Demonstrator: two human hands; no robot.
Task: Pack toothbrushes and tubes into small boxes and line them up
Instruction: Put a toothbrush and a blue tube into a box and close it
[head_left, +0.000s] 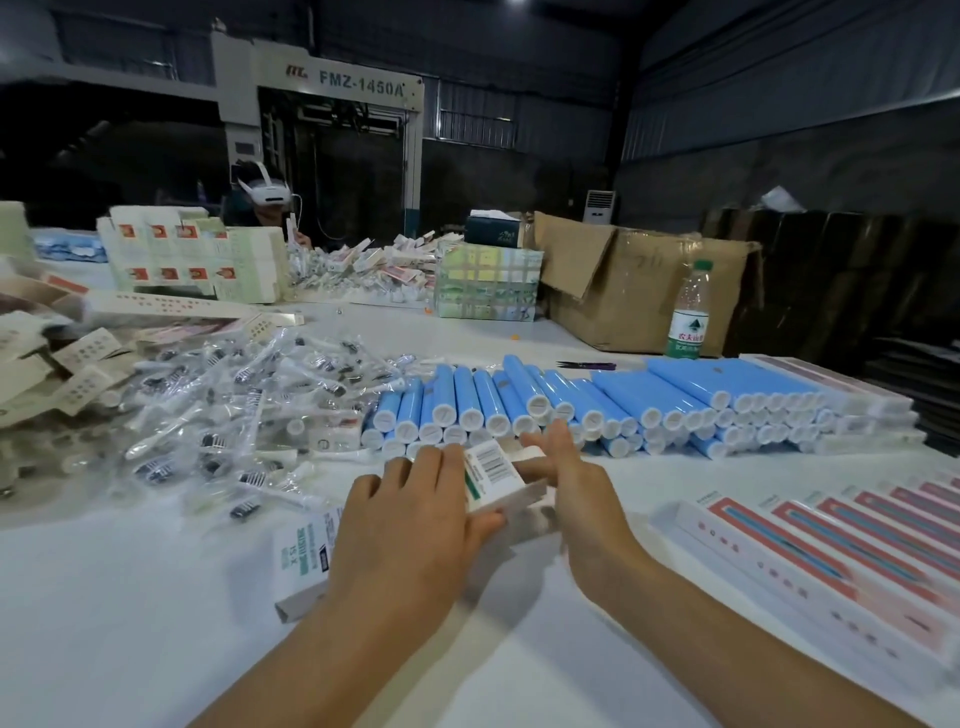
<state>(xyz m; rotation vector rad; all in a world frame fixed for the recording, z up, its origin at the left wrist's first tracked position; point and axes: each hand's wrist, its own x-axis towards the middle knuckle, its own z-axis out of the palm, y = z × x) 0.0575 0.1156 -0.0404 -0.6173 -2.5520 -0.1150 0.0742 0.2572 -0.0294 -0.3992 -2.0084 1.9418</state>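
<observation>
Small box (506, 480), white w/ barcode end up, is held above the counter (156, 623) at centre, just in front of the blue tubes (597, 400). Whether it is already filled cannot be told; its end looks not yet tucked shut. Progress is judged partial: a row of packed boxes (841, 545) is lined up at right, approx. a dozen visible, but a large stock is left — tubes stacked several layers deep and a heap of bagged toothbrushes (234, 415) at left. Flat cartons (78, 364) lie unfolded at far left, one more flat carton (306, 551) lies under the left wrist.

Left hand (410, 525) is laid over the box from the left, fingers curled on its top and near side, gripping it. Right hand (566, 483) is at the box's right end, fingers straight and spread, tips touching the end flap; nothing is gripped by it. Both forearms are extended fwd from the bottom edge, wrists roughly level.
</observation>
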